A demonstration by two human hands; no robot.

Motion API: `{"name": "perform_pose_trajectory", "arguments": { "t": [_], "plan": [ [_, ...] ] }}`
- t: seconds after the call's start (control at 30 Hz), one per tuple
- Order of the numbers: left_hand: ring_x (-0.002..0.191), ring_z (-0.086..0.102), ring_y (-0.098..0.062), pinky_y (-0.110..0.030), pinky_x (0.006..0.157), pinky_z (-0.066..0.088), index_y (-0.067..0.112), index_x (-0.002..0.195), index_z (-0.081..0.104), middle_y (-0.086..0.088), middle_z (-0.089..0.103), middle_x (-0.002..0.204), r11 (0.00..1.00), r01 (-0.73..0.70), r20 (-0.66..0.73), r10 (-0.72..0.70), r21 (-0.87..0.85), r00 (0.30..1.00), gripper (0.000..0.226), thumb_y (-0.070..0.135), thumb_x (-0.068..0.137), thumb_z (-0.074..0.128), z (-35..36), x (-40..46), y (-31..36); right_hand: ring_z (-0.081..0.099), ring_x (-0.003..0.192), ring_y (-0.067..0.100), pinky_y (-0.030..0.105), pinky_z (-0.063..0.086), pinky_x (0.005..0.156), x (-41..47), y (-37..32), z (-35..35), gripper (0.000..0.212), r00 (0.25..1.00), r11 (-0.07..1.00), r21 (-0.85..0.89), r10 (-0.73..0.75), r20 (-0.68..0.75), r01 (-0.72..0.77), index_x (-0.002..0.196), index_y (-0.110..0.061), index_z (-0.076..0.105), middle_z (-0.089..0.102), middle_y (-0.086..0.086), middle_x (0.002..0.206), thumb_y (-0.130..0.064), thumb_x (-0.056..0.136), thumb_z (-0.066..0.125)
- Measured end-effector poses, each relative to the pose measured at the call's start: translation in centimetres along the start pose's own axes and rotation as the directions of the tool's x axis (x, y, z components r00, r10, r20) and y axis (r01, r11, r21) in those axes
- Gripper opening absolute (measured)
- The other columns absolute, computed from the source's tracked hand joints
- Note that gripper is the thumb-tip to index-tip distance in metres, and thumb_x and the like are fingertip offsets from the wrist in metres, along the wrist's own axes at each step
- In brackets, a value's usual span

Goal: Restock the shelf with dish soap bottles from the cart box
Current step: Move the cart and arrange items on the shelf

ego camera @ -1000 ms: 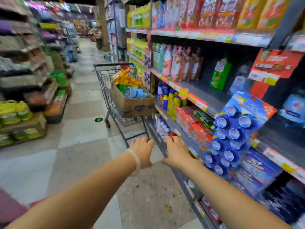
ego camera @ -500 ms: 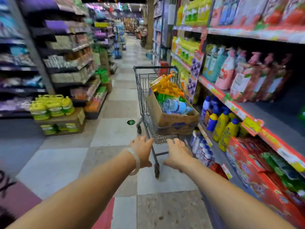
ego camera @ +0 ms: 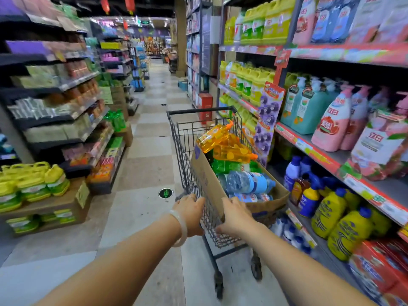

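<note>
A supermarket aisle is running between stocked shelves (ego camera: 313, 149). The left hand (ego camera: 190, 212) and right hand (ego camera: 236, 215) are gripping the near rim of the cart (ego camera: 187, 138), whose cardboard box (ego camera: 207, 177) is holding the dish soap bottles (ego camera: 223, 142).

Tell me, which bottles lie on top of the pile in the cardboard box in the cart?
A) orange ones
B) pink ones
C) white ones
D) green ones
A: the orange bottles lie highest in the cardboard box, above the green bottles and the blue bottles lower down in the cart.
</note>
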State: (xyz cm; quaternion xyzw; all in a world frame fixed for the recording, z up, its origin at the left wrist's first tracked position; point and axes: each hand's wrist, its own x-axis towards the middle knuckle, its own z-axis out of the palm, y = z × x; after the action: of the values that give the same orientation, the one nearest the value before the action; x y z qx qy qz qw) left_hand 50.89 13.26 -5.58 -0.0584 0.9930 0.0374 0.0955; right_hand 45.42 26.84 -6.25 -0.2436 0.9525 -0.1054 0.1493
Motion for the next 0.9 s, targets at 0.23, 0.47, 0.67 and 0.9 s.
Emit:
{"name": "perform_pose_trajectory", "arguments": {
  "t": [0.23, 0.47, 0.67, 0.9],
  "plan": [
    [0.128, 0.039, -0.029, -0.042, 0.106, 0.039, 0.014, 0.144, 0.026, -0.011, 0.037, 0.140, 0.998, -0.067, 0.027, 0.067, -0.009, 0.997, 0.089, 0.046, 0.074, 0.072, -3.0, 12.2, -5.9, 0.031, 0.130, 0.033, 0.042, 0.034, 0.103, 11.0, -0.4, -2.7, 0.079, 0.994, 0.994, 0.035, 0.106, -0.002, -0.106, 0.137, -0.013, 0.030, 0.033, 0.013, 0.137, -0.039, 0.075, 0.072],
    [0.127, 0.041, -0.029, -0.040, 0.107, 0.039, 0.012, 0.143, 0.026, -0.011, 0.037, 0.140, 0.988, -0.150, 0.084, 0.152, -0.024, 0.985, 0.086, 0.043, 0.077, 0.071, -2.9, 23.2, -8.8, 0.028, 0.136, 0.034, 0.041, 0.032, 0.110, 21.9, 2.7, -4.7, 0.082, 0.975, 0.972, 0.079, 0.223, -0.004, -0.222, 0.141, -0.009, 0.025, 0.027, 0.015, 0.145, -0.041, 0.079, 0.069],
    [0.126, 0.044, -0.027, -0.039, 0.106, 0.042, 0.014, 0.144, 0.028, -0.008, 0.036, 0.140, 0.984, -0.118, 0.129, 0.135, -0.137, 0.982, 0.081, 0.036, 0.079, 0.070, -5.6, 33.2, -11.6, 0.038, 0.131, 0.030, 0.037, 0.038, 0.106, 31.4, 5.3, -6.9, 0.087, 0.935, 0.881, 0.325, 0.354, 0.026, -0.343, 0.142, -0.007, 0.025, 0.036, 0.016, 0.144, -0.044, 0.077, 0.070],
    [0.127, 0.046, -0.024, -0.034, 0.104, 0.039, 0.012, 0.139, 0.037, -0.006, 0.046, 0.140, 0.915, -0.185, 0.175, 0.261, -0.359, 0.949, 0.062, 0.044, 0.089, 0.057, -8.4, 42.8, -10.9, 0.034, 0.136, 0.030, 0.035, 0.034, 0.110, 37.2, 8.2, -8.3, 0.093, 0.833, 0.693, 0.532, 0.551, 0.043, -0.486, 0.146, -0.003, 0.016, 0.031, 0.013, 0.149, -0.052, 0.082, 0.062]
  ]
}}
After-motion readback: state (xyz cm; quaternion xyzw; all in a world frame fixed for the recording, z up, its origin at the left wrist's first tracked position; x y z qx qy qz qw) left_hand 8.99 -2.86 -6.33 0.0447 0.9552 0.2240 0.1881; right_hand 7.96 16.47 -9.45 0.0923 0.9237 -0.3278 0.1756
